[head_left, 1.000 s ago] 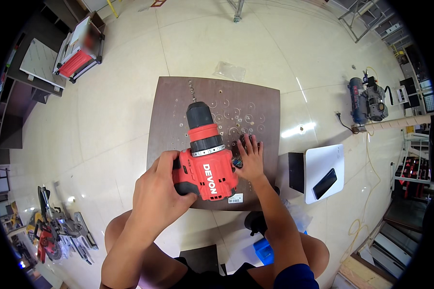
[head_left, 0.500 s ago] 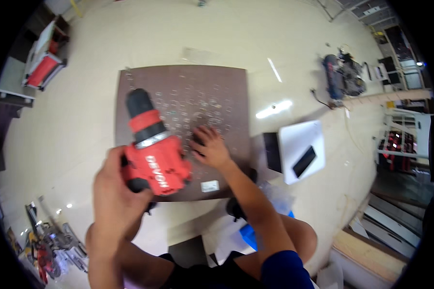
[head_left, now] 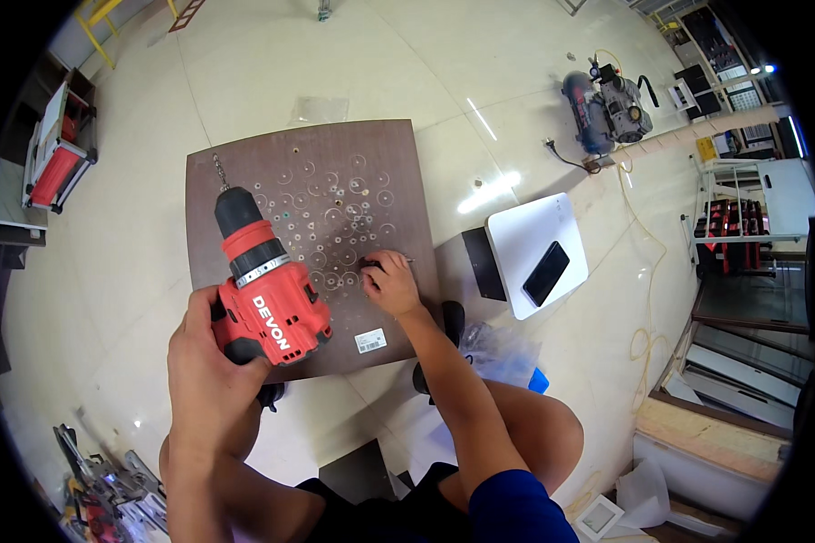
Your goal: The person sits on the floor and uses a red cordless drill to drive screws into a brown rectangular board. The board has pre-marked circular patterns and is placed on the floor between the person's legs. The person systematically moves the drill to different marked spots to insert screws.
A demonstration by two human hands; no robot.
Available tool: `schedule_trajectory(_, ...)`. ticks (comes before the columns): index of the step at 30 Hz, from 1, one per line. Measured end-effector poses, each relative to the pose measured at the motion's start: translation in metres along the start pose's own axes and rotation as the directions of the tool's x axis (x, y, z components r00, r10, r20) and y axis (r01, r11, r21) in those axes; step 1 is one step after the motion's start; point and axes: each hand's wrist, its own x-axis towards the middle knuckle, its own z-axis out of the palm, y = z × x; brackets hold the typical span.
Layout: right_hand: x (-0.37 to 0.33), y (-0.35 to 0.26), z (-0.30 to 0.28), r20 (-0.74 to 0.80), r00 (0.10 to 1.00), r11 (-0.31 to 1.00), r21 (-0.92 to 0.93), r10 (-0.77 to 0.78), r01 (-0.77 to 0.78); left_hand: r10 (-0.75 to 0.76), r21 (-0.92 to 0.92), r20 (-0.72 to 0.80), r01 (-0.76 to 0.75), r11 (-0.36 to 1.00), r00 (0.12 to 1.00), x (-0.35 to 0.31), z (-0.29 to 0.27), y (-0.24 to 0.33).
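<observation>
My left hand (head_left: pixel 210 362) is wrapped round a red and black cordless drill (head_left: pixel 276 308). A spiral drill bit (head_left: pixel 219 170) sticks out of its black chuck, pointing away from me above the far left of a brown board (head_left: pixel 222 312). Drilled holes and ring-shaped marks cover the board's middle. My right hand (head_left: pixel 394 284) rests low over the board, right of the holes, with its fingers closed on a small dark rod-like piece (head_left: pixel 369 264). Its thin end shows beyond the fingers; most of it is hidden. A white label (head_left: pixel 369 340) sits on the board's near part.
Right of the board, a black phone (head_left: pixel 546 273) lies on a white-topped box (head_left: pixel 570 231). Beyond it stands an air compressor (head_left: pixel 607 113) with a cable and hose on the floor. Clear plastic wrap (head_left: pixel 503 353) lies by my right leg. Tools (head_left: pixel 109 489) are at the lower left.
My right hand's fingers have gone from spread on the board to closed around the small dark piece. The drill stays in my left hand; the whole view has shifted and sharpened.
</observation>
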Motion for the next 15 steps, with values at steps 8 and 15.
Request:
schedule_trajectory(8, -0.03, 0.018, -0.028, -0.121, 0.981, 0.988, -0.013, 0.154, -0.156, 0.047, 0.08, 0.051, -0.051, 0.995, 0.998, -0.023, 0.008, -0.004)
schedule_trajectory(15, -0.04, 0.014, -0.044, -0.141, 0.981, 0.964, -0.213, 0.133, -0.161, 0.006, 0.15, 0.072, -0.017, 0.988, 0.997, -0.041, 0.022, -0.002)
